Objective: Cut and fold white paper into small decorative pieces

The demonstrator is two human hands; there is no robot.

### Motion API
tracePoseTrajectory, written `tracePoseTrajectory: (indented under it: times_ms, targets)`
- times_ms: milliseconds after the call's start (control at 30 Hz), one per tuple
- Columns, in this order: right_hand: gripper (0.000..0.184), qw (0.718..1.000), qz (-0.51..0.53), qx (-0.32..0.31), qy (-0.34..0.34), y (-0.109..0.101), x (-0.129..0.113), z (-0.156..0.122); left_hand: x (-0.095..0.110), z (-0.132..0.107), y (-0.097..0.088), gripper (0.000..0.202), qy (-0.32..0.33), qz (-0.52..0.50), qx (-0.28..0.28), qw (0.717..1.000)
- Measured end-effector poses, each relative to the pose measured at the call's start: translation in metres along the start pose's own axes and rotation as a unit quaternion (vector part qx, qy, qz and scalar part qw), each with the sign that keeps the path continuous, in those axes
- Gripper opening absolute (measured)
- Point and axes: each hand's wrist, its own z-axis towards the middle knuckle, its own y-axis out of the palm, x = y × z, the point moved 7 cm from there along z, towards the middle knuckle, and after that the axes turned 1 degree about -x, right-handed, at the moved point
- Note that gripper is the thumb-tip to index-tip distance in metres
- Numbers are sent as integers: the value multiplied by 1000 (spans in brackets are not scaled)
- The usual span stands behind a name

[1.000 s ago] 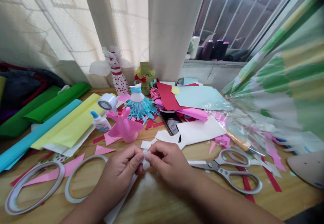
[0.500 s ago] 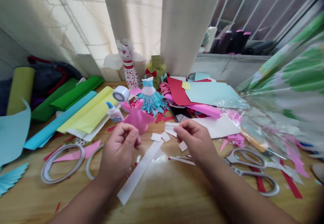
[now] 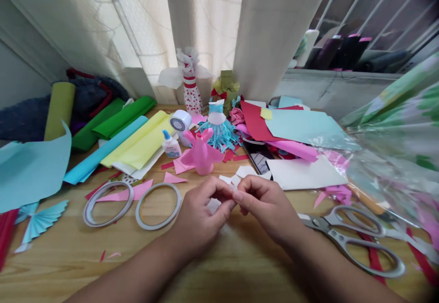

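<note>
My left hand (image 3: 209,209) and my right hand (image 3: 265,204) meet above the middle of the table. Both are closed in a pinch, with thumbs and fingertips touching around a small whitish piece of paper (image 3: 234,188), mostly covered by the fingers. Small white paper pieces (image 3: 246,171) lie just behind the fingertips. Beyond my left hand stands a pink paper dress (image 3: 204,154), upright. To the right of my right hand lie scissors (image 3: 339,227) with grey handles. Two rolls of tape, one white (image 3: 109,204) and one thin (image 3: 139,209), lie left of my left hand.
A glue bottle (image 3: 170,145), a blue fringed paper dress (image 3: 219,129) and a dotted red-white wrapped figure (image 3: 192,95) stand behind. Rolled green paper (image 3: 125,118) and yellow paper (image 3: 137,140) lie left. Red card (image 3: 255,124), a phone (image 3: 259,159) and clear plastic (image 3: 373,170) are right.
My hands have come together from apart, their fingertips now touching. The long white strip that lay between them no longer shows on the table. The view has shifted left.
</note>
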Motion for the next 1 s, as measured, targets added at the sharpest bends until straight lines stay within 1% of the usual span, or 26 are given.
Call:
tracePoseTrajectory:
  times_ms: [100,200,300,400,467,500,533,600,633,667,700,733,800,867,933,1000]
  targets:
    - [27,1000,20,-12,9,1,2,0,-2,0,2,3,-16,-41,-13,999]
    - [26,999,30,-17,8,1,4,0,-2,1,3,2,-24,-54,-29,998]
    - [26,998,54,-31,-2,2,4,-1,-2,2,2,3,-33,-48,-25,998]
    - [20,996,52,-68,-10,2,3,0,-2,4,-3,5,-37,-18,-19,999]
    - [13,997,-20,-77,-25,-1,3,3,-2,6,-11,7,-36,17,-6,999]
    - [10,993,-84,-69,-43,-5,3,5,-1,8,-17,9,-36,31,8,999]
    - [9,983,-160,-59,-65,-8,2,7,-1,9,-23,10,-38,40,26,998]
    - [10,944,-307,-53,-112,-8,2,11,0,10,-34,12,-46,45,57,996]
    - [12,921,-362,-60,-130,-6,4,12,1,10,-36,12,-51,49,55,996]
    - [14,901,-402,-73,-145,-2,5,12,2,10,-35,12,-53,58,36,996]
    - [14,885,-430,-85,-155,2,7,12,2,10,-31,12,-52,75,1,996]
    - [13,872,-451,-93,-163,5,9,12,3,10,-23,11,-44,97,-47,993]
    - [11,855,-479,-101,-173,12,11,12,2,5,-5,12,-17,143,-150,978]
    - [11,845,-492,-112,-179,17,13,12,-2,-1,12,15,0,181,-233,956]
    - [12,836,-502,-126,-183,21,16,13,-10,-6,22,16,-5,207,-284,936]
    - [12,828,-510,-134,-187,22,17,14,-16,-7,24,18,-19,221,-298,928]
